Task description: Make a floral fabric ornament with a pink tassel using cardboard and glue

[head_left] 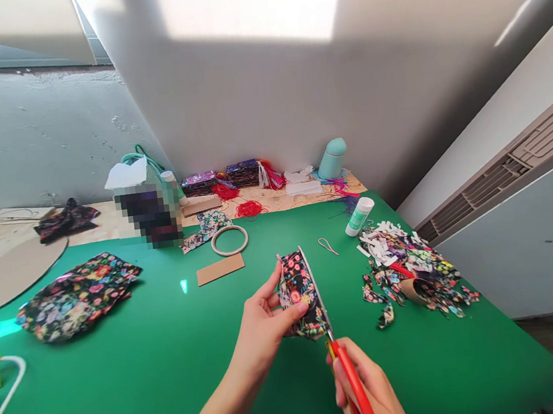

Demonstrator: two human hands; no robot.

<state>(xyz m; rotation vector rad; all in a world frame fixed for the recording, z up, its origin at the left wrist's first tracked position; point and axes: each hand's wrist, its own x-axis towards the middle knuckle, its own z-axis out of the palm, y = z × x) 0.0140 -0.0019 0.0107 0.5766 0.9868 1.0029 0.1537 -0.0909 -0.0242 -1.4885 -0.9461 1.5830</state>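
Observation:
My left hand (264, 316) grips a small rectangular piece of black floral fabric (297, 285), thumb on its face and fingers behind its left edge. A thin white strip (311, 276) runs along the piece's right edge. In my right hand (371, 383) is a pair of scissors (355, 385) with red handles, pointing away from me. Their blades meet the lower right corner of the fabric piece. Part of the blades is hidden there. To the left of the piece lie a brown cardboard rectangle (220, 269) and a roll of tape (229, 240).
A heap of fabric and paper scraps (415, 270) lies at the right, beside a glue stick (360, 216). Floral cloth (78, 295) is spread at the left on the green mat (143, 398). Along the back stand a light-blue bottle (332, 158) and stacked floral pieces (243, 173).

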